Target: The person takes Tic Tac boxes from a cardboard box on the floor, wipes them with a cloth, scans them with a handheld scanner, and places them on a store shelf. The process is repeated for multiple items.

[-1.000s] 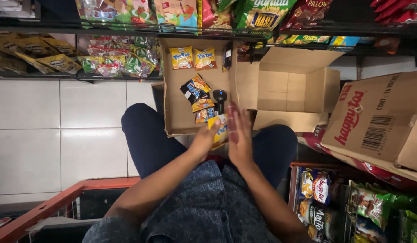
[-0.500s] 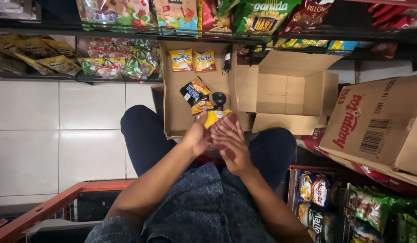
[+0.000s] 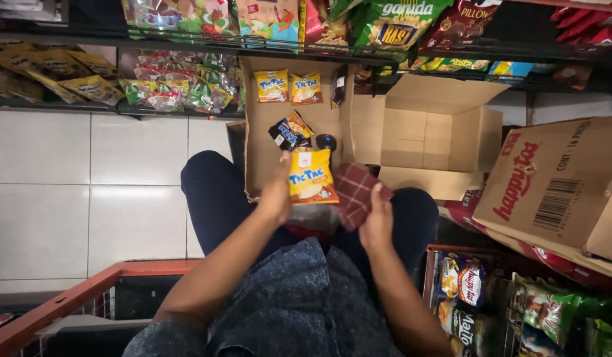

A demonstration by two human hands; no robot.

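Left hand (image 3: pixel 277 195) pinched a yellow snack packet (image 3: pixel 311 176) by its edge, above the lap; right hand (image 3: pixel 375 221) clutched a red checked cloth (image 3: pixel 354 193) beside it. Held that lightly, the packet could have slipped toward the open cardboard box (image 3: pixel 266 132).

Bare cardboard shows along the left wall of the open brown cardboard box (image 3: pixel 260 142), while loose snack packets (image 3: pixel 289 130) and a black round lid (image 3: pixel 326 141) crowd its right side.
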